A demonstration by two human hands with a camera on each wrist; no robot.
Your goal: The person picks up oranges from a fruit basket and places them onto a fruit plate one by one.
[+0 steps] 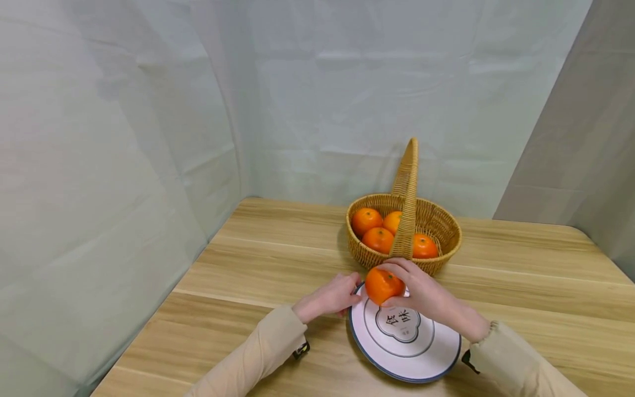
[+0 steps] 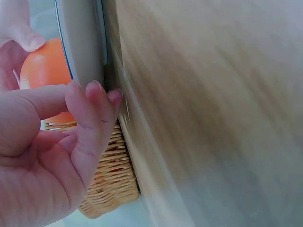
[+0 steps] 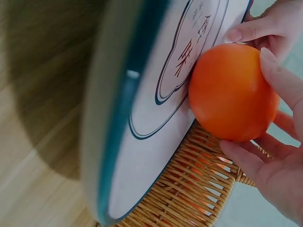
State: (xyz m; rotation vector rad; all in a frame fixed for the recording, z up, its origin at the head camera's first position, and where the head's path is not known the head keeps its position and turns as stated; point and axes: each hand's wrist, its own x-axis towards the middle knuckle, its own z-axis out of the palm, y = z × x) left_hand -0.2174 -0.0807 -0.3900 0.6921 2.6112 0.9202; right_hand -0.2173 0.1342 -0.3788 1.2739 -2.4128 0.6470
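My right hand (image 1: 421, 289) grips an orange (image 1: 383, 286) between thumb and fingertips, over the far left part of a white plate (image 1: 416, 364) with a blue rim and dark lettering in the middle. In the right wrist view the orange is right at the plate's face, with fingers at its side and underside. My left hand (image 1: 329, 298) pinches the plate's left rim, the thumb lying on the upper face. In the left wrist view its other fingers (image 2: 92, 127) curl at the plate's edge.
Just behind the plate stands a woven basket (image 1: 369, 256) with a tall arched handle (image 1: 407, 193). Several oranges (image 1: 367, 220) lie inside, on both sides of the handle. The wooden table (image 1: 278, 264) backs onto a pale hanging sheet (image 1: 307, 110).
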